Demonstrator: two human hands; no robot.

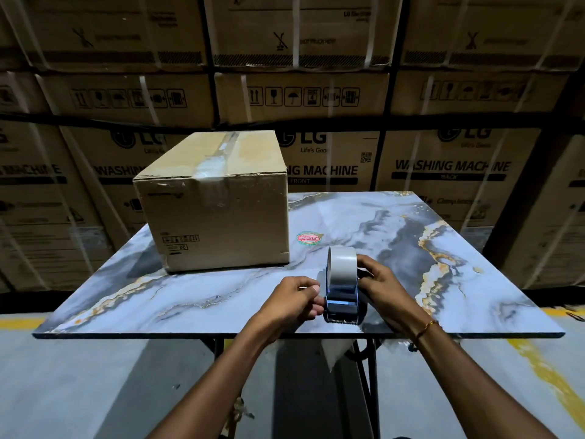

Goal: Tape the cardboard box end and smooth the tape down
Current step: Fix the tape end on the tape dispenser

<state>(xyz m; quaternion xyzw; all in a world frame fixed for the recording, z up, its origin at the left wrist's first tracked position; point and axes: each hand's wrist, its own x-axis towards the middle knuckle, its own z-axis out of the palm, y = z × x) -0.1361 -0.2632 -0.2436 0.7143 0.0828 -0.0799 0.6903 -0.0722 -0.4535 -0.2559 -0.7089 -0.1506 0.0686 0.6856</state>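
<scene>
box: desk far left, taped on top | tape dispenser: near edge | right hand grip closed on dispenser | left hand grip pinching tape end

A closed cardboard box sits on the far left part of a marble-patterned counter, clear tape running along its top seam and over the near end. Near the front edge, a tape dispenser stands upright with its white roll on top. The right hand grips its right side; the left hand pinches at its left side. Stacked washing-machine cartons fill the background.
</scene>
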